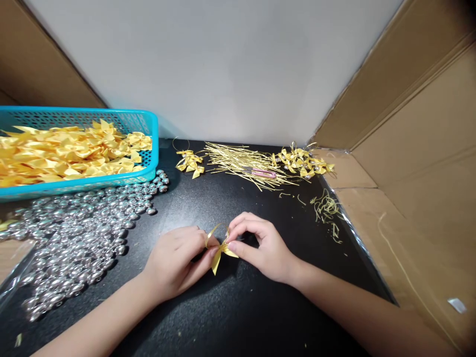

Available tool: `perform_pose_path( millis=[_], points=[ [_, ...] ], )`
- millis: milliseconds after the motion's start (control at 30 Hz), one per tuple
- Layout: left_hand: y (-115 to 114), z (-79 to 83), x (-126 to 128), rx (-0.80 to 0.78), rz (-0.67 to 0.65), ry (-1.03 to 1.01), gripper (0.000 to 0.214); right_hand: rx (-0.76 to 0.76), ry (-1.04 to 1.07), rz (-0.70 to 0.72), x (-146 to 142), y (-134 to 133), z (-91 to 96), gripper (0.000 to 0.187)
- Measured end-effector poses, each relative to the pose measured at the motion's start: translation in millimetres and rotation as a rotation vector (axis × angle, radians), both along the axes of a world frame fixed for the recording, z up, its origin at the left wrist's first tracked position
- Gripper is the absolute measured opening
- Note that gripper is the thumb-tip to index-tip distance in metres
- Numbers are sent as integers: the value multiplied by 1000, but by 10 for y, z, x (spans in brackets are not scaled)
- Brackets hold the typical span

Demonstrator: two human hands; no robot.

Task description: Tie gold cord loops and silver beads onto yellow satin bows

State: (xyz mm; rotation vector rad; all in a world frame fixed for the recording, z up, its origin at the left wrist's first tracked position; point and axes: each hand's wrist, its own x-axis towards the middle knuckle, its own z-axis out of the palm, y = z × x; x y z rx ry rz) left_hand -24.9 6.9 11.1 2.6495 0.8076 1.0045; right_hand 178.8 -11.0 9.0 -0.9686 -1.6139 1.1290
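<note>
A yellow ribbon bow (217, 261) is held low over the black table between both hands, its two pointed tails hanging toward me. My left hand (178, 258) is closed, pinching the bow's left side between thumb and bent fingers. From the right, my right hand (260, 245) pinches at the bow's middle with thumb and fingertips. A thin gold tie (211, 233) curves up from the bow beside the left fingers. The bow's knot is partly covered by the fingertips, so I cannot tell whether a bead sits there.
A blue basket (155, 144) of yellow bows stands at the left, with many silver beads (92, 238) spread before it. At the back lie gold ties (238, 161), pink-handled snips (264, 173) and beaded bows (301, 161). Tie scraps (326, 207) lie right. Cardboard (420, 124) borders the table.
</note>
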Motion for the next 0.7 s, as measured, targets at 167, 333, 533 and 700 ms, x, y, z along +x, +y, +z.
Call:
perform_pose_path(
  millis=[167,333,533,700],
  points=[
    [-19,-11,1,-81,31,-39,15,-3,24,-14,-2,-6,14,8],
    [-27,-24,16,-124,9,-47,14,-91,135,-24,-7,-8,-14,5],
    [-71,-87,37,-215,-13,-53,14,-170,210,-17,-33,-13,-65,5],
    [-78,-60,47,-282,31,-104,15,-286,378,-11,-69,-27,-91,3]
  ],
)
